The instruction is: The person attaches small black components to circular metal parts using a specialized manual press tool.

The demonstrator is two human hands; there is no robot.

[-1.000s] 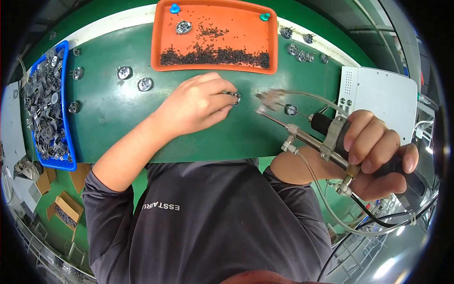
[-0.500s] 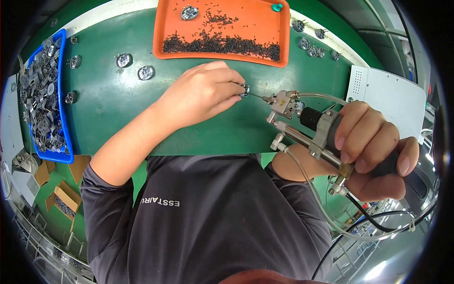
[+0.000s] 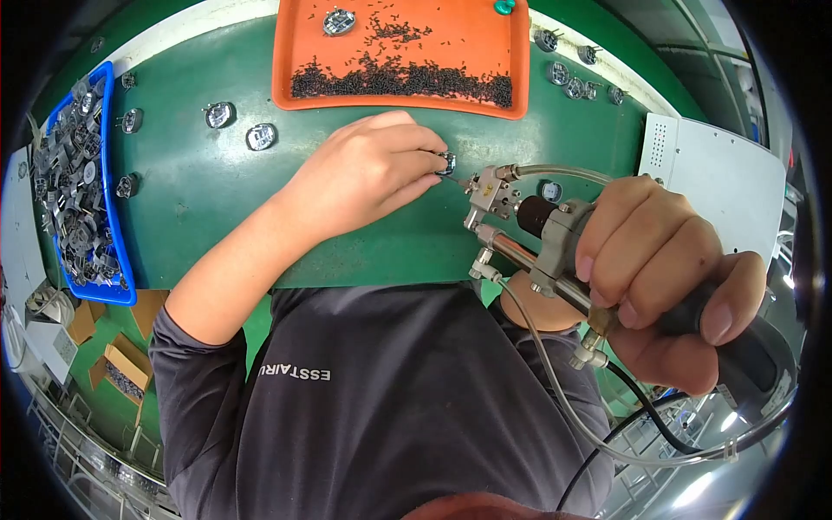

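Note:
My left hand [image 3: 368, 173] is closed on a small round electronic part [image 3: 448, 163], holding it between the fingertips near the table surface. The fingers hide most of the part. My right hand [image 3: 663, 269] is wrapped around the dark grip of a dispensing gun [image 3: 494, 195] with a metal valve body, a thin needle and attached tubes. The needle tip reaches the side of the held part; whether it touches cannot be made out. Another round part [image 3: 550, 191] lies on the green table [image 3: 347, 260] just behind the gun.
An orange tray [image 3: 390, 101] of tiny black pieces lies ahead, with one round part [image 3: 339, 22] in it. At the left stands a blue bin [image 3: 110, 199] heaped with parts; several more lie loose on the table. A white box [image 3: 715, 169] is at the right.
The dispensing gun and my right hand have moved left, bringing the needle closer to my left fingers. My left hand stays in place on the part.

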